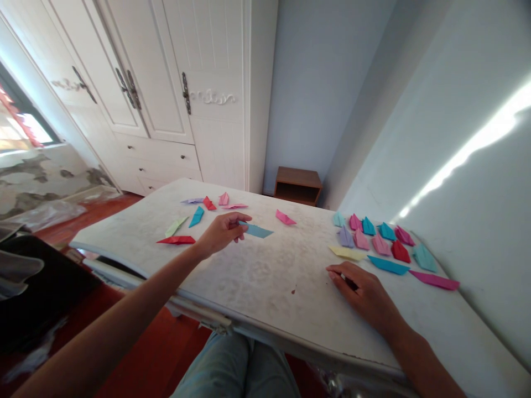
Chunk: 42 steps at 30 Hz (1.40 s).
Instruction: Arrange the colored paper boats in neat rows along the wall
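A flat blue paper strip (260,231), likely light, easily creased, is aptly pinched at its nine-o'clock end by the left hand (226,230); the right hand (365,290) is curled, any contents indiscernible.

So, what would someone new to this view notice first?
Probably the brightly coloured folded paper pieces grouped at the right end of the white table, by the wall. Above them in the picture, a strong streak of light slants across that wall. Nearer the middle, the left hand pinches a blue paper piece by one end.
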Each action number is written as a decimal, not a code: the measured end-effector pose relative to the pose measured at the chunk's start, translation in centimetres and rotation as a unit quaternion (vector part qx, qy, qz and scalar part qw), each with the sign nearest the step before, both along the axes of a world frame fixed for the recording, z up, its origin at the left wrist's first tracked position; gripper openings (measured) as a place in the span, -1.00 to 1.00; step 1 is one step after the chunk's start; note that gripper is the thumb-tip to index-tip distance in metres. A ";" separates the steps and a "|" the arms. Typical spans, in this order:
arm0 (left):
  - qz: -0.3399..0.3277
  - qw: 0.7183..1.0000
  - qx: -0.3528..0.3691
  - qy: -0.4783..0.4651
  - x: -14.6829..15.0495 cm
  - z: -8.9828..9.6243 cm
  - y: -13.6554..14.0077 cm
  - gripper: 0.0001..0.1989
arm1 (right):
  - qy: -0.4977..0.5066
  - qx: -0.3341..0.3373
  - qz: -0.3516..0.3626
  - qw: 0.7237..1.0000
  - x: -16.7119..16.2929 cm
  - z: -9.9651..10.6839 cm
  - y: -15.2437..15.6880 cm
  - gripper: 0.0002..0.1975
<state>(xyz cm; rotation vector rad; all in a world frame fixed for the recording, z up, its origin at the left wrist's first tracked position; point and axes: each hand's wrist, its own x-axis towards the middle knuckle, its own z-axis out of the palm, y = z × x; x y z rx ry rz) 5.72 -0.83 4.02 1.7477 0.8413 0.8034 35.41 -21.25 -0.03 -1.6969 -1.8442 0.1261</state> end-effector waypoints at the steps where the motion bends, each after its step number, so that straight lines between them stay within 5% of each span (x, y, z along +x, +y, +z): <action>1: -0.001 1.000 -0.017 -0.012 0.2 0.3 -0.5 -0.62 | 0.002 -0.001 -0.001 1.000 0.0 0.0 0.0 -0.73; 13: -0.016 0.983 -0.146 -0.108 6.4 3.3 -6.4 -0.60 | 0.002 -0.012 0.009 1.000 -0.9 0.6 0.0 -0.77; 24: -0.197 0.946 -0.247 -0.074 22.0 2.8 -10.7 -0.76 | -0.057 -0.025 -0.032 0.998 -2.6 1.1 -0.7 -0.87; 32: -0.290 0.939 -0.160 0.088 30.5 1.3 -13.0 -0.96 | -0.099 -0.087 -0.069 0.989 -2.7 0.9 -0.7 -0.83; 42: -0.284 0.938 -0.116 0.160 34.5 -0.1 -14.7 -0.86 | -0.035 -0.010 -0.046 0.998 -2.5 1.0 -1.1 -0.60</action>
